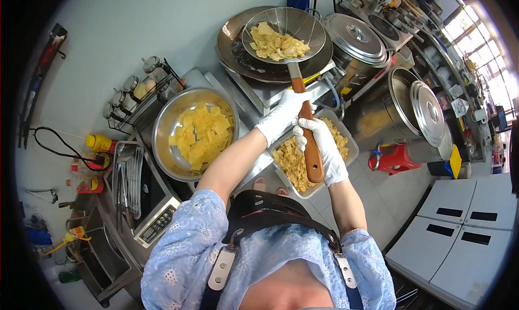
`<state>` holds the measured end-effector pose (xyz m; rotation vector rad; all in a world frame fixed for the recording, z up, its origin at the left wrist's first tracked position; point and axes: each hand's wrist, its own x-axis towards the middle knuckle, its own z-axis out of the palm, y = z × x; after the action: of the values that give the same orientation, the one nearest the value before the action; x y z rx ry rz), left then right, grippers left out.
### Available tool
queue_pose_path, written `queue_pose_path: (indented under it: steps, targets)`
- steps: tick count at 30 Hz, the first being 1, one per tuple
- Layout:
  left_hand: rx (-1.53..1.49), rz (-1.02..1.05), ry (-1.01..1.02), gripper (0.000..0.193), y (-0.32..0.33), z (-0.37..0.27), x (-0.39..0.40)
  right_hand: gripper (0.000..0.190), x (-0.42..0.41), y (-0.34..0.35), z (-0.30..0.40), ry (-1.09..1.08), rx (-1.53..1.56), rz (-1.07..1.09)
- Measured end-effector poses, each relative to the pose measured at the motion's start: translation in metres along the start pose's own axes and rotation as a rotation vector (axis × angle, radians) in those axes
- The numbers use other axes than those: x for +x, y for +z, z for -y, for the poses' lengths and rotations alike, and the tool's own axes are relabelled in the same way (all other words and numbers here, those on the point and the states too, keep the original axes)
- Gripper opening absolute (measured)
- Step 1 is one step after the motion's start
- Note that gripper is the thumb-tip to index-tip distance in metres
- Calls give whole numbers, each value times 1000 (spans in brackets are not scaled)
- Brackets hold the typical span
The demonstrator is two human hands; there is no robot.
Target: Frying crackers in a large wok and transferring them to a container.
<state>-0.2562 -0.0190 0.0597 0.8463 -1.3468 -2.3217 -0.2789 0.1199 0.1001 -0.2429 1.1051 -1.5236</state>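
Observation:
A large wire-mesh skimmer [314,30] holds pale fried pieces [277,44] above a dark wok [231,30] on a steel stove. My left hand [286,109], in a white glove, grips its wooden handle near the metal shank. Lower on the same handle is my right hand [324,147], also gloved, closed around the wood. Beneath the handle's lower end a clear plastic tub [353,141] is filled with fried pieces [290,160]. To the left, a steel bowl [162,147] contains flat yellow squares [202,131].
Lidded steel pot [357,36] beside the wok; tall steel pot [377,107] and red stool [393,158] at the right. Spice jars stand in a black rack [142,103] at the left, above an induction cooker [156,224] and steel sink [101,253]. White cabinets [450,229] stand lower right.

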Motion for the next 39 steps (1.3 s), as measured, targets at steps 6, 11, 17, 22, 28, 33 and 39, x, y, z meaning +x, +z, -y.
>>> queue_pose_path:
  steps: [6,11,17,22,28,33,39]
  targets:
    - [194,-60,107,20,16,-14,-25,16,-23,7,0,54,99,10]
    - [123,-67,-16,24,7,-2,-13,17,-18,7,1,60,155,53]
    - [51,-23,156,21,16,-7,-26,19,-29,9,3,31,42,33]
    - [7,-103,40,18,10,7,-21,20,-19,2,-11,75,144,25]
    - [89,-83,21,20,17,-6,-40,22,-30,5,-10,53,67,-3]
    - [45,-73,129,19,14,-2,-34,22,-25,8,-15,87,26,-80]
    - [-47,-79,55,17,2,6,-21,20,-16,16,-9,52,-14,-44]
